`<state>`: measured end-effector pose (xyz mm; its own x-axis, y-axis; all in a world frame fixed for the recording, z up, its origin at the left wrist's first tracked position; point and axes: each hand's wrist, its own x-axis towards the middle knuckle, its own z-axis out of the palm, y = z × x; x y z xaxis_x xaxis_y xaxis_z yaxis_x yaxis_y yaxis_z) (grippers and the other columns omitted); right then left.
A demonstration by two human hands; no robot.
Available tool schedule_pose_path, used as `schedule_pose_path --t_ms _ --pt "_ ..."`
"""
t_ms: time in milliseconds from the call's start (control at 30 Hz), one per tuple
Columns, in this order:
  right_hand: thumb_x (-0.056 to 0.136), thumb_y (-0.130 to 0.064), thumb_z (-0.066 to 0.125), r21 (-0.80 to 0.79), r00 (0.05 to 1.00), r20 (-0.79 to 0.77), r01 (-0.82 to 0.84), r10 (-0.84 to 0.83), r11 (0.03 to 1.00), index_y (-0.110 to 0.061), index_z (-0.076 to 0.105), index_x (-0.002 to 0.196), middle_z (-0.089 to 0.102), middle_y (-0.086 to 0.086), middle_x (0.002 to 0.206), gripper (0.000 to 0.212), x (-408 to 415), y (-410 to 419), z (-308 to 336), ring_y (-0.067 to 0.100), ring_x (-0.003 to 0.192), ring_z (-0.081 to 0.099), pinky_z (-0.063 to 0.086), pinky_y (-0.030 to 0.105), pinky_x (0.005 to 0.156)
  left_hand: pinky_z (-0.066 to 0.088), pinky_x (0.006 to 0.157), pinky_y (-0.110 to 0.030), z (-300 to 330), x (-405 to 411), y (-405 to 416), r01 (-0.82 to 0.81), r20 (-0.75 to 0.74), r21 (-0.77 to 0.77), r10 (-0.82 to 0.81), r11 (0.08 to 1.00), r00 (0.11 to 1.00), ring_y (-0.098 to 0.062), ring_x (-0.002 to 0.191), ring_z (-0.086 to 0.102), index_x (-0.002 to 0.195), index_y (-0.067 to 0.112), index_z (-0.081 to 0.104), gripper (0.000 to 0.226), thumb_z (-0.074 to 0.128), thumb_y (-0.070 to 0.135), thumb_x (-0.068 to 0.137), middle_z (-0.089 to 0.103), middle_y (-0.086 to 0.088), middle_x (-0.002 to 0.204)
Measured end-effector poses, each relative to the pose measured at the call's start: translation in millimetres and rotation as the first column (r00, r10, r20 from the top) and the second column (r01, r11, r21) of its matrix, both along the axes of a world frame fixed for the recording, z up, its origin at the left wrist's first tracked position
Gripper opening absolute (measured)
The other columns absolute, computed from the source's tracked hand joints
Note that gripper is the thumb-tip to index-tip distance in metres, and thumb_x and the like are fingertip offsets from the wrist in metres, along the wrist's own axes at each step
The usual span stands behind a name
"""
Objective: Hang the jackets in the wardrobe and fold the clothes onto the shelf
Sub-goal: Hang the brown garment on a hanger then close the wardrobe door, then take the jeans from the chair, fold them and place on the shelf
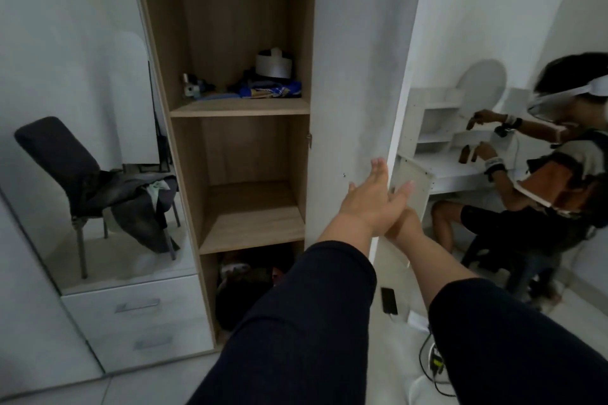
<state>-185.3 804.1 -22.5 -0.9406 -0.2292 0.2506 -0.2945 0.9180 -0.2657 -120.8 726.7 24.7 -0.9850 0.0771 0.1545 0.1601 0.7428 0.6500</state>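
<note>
The wardrobe (184, 141) stands with its white door (355, 76) swung out to the right. My left hand (371, 200) is flat against the door's lower edge, fingers spread, holding nothing. My right hand (406, 225) reaches to the same edge, and the left hand hides most of it. The middle wooden shelf (253, 220) is bare. Dark clothes (138, 204) lie heaped on a black chair (62, 161), seen in the mirror panel on the left. More dark clothing (246, 276) fills the bottom compartment. No jacket or hanger is in view.
The upper shelf holds a white roll (273, 66), a blue packet (269, 90) and small items. Two white drawers (138, 306) sit below the mirror. Another person (559, 181) sits at a white dressing table (454, 171) on the right. A phone (389, 301) and cables lie on the floor.
</note>
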Motion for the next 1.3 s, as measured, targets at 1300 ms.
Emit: schedule_pose_path --t_ms 1300 --pt "0.088 -0.014 0.044 0.076 0.422 0.140 -0.907 0.896 0.415 -0.025 0.057 0.123 0.057 0.004 0.131 0.039 218.4 -488.7 -22.5 0.026 0.118 0.054 0.045 0.034 0.094 0.040 0.106 -0.039 -75.8 312.1 -443.5 -0.900 0.088 -0.320 0.955 0.295 0.282 -0.023 0.128 0.047 0.126 0.025 0.058 0.036 0.041 0.018 0.094 0.052 -0.002 0.137"
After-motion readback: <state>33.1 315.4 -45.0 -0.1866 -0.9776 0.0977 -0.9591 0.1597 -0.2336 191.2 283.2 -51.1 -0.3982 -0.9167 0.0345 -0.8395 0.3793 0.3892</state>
